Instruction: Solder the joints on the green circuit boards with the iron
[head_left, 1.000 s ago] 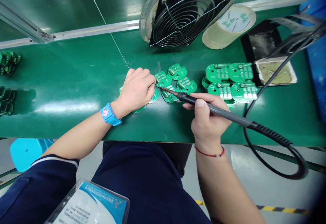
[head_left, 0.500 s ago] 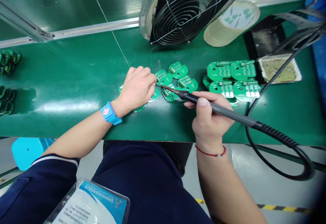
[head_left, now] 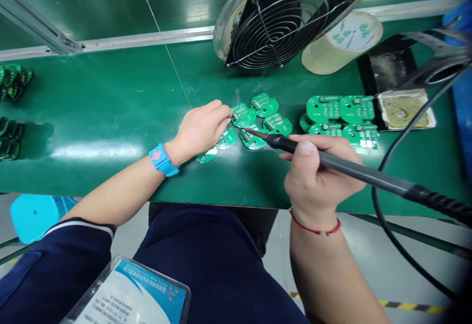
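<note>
My right hand [head_left: 317,181] grips a soldering iron [head_left: 350,166] like a pen. Its tip points left and meets the edge of a green circuit board [head_left: 242,115] in a loose group on the bench. My left hand [head_left: 202,130], wearing a blue wrist strap [head_left: 163,160], is closed in a pinch beside that same board. A thin strand of solder wire [head_left: 173,63] runs down from above into this hand; the fingers hide its end. More boards lie around: one circuit board [head_left: 264,104] behind, another [head_left: 252,138] under the iron's tip, and some partly covered by my left hand.
Stacked circuit boards [head_left: 356,110] stand to the right, near a soldering-iron stand with a sponge tray [head_left: 407,110]. Behind are a caged fan [head_left: 278,29] and a cream roll [head_left: 341,41]. Dark board stacks [head_left: 9,137] sit far left. The iron's cable [head_left: 383,216] loops at right.
The view has shifted slightly, so most things appear a little further right. The soldering iron's handle and my right hand have moved right and its tip stays by the boards. Both grips look unchanged.
</note>
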Demonstrator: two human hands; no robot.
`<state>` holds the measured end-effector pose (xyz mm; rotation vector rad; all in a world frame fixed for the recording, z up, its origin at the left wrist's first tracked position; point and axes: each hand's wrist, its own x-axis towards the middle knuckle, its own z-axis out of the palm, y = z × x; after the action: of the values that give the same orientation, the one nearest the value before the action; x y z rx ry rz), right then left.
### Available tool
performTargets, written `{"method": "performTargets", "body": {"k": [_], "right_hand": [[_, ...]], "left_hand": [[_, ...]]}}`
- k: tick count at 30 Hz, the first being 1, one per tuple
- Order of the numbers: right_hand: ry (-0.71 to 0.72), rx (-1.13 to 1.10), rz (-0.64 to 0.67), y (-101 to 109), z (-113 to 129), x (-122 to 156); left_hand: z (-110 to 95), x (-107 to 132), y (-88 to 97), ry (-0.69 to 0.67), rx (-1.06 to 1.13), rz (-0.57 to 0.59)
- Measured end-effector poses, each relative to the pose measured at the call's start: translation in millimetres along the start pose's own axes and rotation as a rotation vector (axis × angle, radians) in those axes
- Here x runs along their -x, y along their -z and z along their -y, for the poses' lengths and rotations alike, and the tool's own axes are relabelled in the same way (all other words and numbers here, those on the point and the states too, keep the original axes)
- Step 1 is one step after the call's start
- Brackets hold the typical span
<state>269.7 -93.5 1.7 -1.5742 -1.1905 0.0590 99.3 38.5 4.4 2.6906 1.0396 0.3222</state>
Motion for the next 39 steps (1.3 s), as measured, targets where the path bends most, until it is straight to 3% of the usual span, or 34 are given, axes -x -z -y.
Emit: {"method": "performTargets", "body": {"k": [5,11,16,22,29,34,39], "right_hand": [[0.061,0.146,0.116,2,0,-1],[0.181,0.196,0.126,-2,-3,-4],[0.124,0.172,0.135,-1,0,-2],[0.060,0.027,0.022,-1,-2,0],[0.033,0.004,0.065,-4,-6,0],[0.035,-0.009,0.005,-4,-7,-1],[-0.003,0.006,0.042,-5,-10,-2]], "left_hand": [[-1,0,1.2,0.008,0.114,-0.053],[-2,0,0.4,0.015,0.146,-0.090],[-1,0,-0.1,-0.018,0.142,-0.098],[-1,0,-1.5,-0.062,0.013,-0.076],[-3,-2,-2.8,-0.072,-0.103,-0.019],[-4,-3,-3.1,-0.070,-0.142,-0.037],[-5,-4,-4.8,-0.078,-0.208,-0.034]]}}
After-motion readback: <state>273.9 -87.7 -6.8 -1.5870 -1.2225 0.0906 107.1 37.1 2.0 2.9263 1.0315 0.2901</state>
